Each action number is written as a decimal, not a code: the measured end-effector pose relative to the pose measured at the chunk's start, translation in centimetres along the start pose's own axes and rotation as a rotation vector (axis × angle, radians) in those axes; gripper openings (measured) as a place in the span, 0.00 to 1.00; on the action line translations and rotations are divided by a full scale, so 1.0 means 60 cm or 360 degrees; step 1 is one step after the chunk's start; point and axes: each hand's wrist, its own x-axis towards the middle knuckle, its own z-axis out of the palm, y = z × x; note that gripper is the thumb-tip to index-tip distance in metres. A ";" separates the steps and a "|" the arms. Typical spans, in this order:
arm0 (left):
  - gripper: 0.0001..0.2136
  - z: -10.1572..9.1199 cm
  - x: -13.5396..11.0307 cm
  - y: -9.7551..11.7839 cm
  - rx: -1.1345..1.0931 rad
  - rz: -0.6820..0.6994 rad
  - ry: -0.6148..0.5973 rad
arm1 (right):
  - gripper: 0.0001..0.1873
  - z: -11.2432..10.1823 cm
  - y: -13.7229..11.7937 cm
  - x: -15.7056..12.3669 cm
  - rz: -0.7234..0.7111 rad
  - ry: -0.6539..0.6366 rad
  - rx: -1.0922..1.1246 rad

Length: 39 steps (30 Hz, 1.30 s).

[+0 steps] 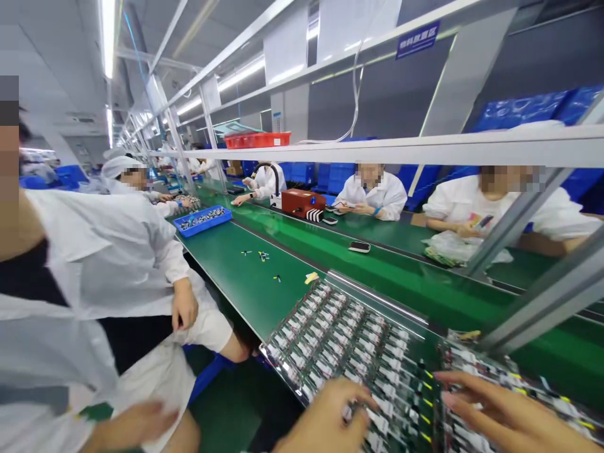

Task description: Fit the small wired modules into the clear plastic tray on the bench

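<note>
My left hand [330,418] is over the near edge of a clear tray [377,302] that holds rows of small white parts with thin wires. Its thumb and forefinger are curled together around something small, dark and shiny that I cannot make out. To the right, my right hand [500,409] reaches in with fingers stretched and a little apart, and nothing shows between them. It hovers at the left side of a second tray [441,371] of similar parts with yellow pieces. Blur hides whether its fingertips touch the parts.
Small yellow-and-black pieces [263,256] lie on the green bench [226,264], with a blue bin [202,221] of parts farther off. A co-worker in white [94,251] sits close on my left. A metal post [519,233] stands at right; a black-and-white device [359,246] lies on the green belt.
</note>
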 end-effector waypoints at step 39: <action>0.17 -0.495 0.400 -0.268 0.1461 -0.0638 0.0519 | 0.23 0.006 0.004 0.130 0.0484 0.0072 0.0168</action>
